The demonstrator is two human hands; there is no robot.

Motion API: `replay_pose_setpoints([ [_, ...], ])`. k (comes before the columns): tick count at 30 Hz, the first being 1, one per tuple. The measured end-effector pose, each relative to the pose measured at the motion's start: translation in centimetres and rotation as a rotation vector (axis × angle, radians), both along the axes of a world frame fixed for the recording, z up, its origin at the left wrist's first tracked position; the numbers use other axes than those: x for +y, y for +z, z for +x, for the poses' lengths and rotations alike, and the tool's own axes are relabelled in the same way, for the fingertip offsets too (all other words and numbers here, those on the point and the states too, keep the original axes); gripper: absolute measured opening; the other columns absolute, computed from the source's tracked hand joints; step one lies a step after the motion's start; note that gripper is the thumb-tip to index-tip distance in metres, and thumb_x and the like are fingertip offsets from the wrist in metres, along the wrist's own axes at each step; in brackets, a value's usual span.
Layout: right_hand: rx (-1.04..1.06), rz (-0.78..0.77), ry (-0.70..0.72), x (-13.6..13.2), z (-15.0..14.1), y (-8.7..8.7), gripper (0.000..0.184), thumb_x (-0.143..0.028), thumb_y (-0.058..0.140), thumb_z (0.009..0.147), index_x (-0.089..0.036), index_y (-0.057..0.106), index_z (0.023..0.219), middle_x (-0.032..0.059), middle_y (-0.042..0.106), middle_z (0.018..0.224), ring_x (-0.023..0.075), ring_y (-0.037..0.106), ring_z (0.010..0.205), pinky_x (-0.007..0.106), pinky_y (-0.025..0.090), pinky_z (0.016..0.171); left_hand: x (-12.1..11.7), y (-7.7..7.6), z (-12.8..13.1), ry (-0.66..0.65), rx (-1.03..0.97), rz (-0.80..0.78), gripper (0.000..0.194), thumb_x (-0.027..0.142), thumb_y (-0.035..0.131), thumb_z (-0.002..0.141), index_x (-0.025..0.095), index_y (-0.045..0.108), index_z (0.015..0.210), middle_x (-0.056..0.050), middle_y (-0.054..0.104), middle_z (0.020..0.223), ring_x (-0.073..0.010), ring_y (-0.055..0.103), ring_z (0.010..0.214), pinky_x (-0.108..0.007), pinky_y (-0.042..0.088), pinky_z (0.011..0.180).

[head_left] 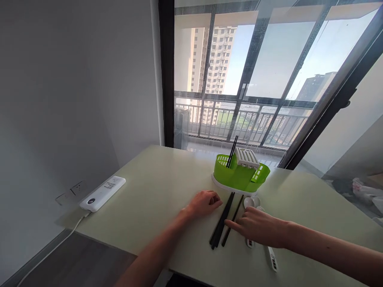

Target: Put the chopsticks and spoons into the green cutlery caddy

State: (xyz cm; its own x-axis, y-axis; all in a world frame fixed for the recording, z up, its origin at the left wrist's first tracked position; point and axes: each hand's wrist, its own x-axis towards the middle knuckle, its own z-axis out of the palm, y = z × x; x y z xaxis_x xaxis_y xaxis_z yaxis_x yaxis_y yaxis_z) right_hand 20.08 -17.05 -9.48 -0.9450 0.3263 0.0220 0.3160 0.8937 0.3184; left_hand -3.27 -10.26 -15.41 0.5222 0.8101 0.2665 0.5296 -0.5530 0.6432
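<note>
My left hand [205, 203] rests on the pale table [155, 191] with its fingers curled loosely, just left of several black chopsticks [223, 221] lying flat; nothing shows in it. My right hand [257, 227] lies palm down with fingers stretched toward the chopsticks, its fingertips touching the rightmost one. It covers part of two white spoons [249, 202] whose handles stick out below it [273, 259]. Behind the hands stands a green cutlery holder [239, 177] with a white insert [247, 156] and a pair of black chopsticks [232, 151] standing upright in its left compartment.
A white power strip [103, 193] lies at the table's left edge, its cable hanging to the floor. A grey wall with a socket [78, 187] is to the left. A large glass balcony door [254, 79] stands behind the table.
</note>
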Motion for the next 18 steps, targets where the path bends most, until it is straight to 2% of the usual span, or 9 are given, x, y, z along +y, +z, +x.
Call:
replay_pose_setpoints([
  [4,-0.021,-0.02,-0.004,-0.1,-0.5,-0.5,0.043,-0.007,0.059,0.082,-0.017,0.056,0.123,-0.0004,0.064,0.066,0.0144,0.057,0.058,0.029,0.028,0.058,0.0,0.1,0.0,0.0,-0.007,0.01,0.023,0.04,0.059,0.091,0.021,0.072,0.091,-0.002,0.072,0.085,-0.014,0.062,0.071,-0.025,0.048,0.069],
  [9,-0.07,-0.062,-0.015,0.2,-0.8,-1.0,0.023,-0.003,0.056,0.081,-0.019,0.058,0.097,-0.0018,0.062,0.065,0.0126,0.056,0.057,0.029,0.027,0.058,-0.1,0.2,0.0,-0.008,-0.004,0.019,0.023,0.039,0.058,0.092,0.02,0.072,0.091,-0.002,0.071,0.085,-0.0142,0.062,0.072,-0.025,0.049,0.068],
  [12,-0.077,-0.067,-0.003,0.2,-0.9,-0.8,0.021,-0.001,0.055,0.08,-0.02,0.055,0.089,-0.0024,0.062,0.066,0.0124,0.055,0.056,0.029,0.026,0.057,-0.1,0.2,0.0,-0.008,-0.003,0.019,0.023,0.038,0.058,0.091,0.02,0.072,0.091,-0.002,0.072,0.086,-0.0141,0.062,0.071,-0.025,0.049,0.068],
  [18,-0.141,-0.033,0.021,0.0,-1.3,-0.1,0.02,-0.001,0.054,0.08,-0.02,0.054,0.085,-0.0026,0.062,0.066,0.0136,0.054,0.054,0.031,0.024,0.056,0.0,0.2,0.0,-0.012,0.015,0.019,0.025,0.04,0.057,0.091,0.021,0.072,0.092,-0.002,0.072,0.085,-0.0143,0.062,0.071,-0.024,0.048,0.068],
])
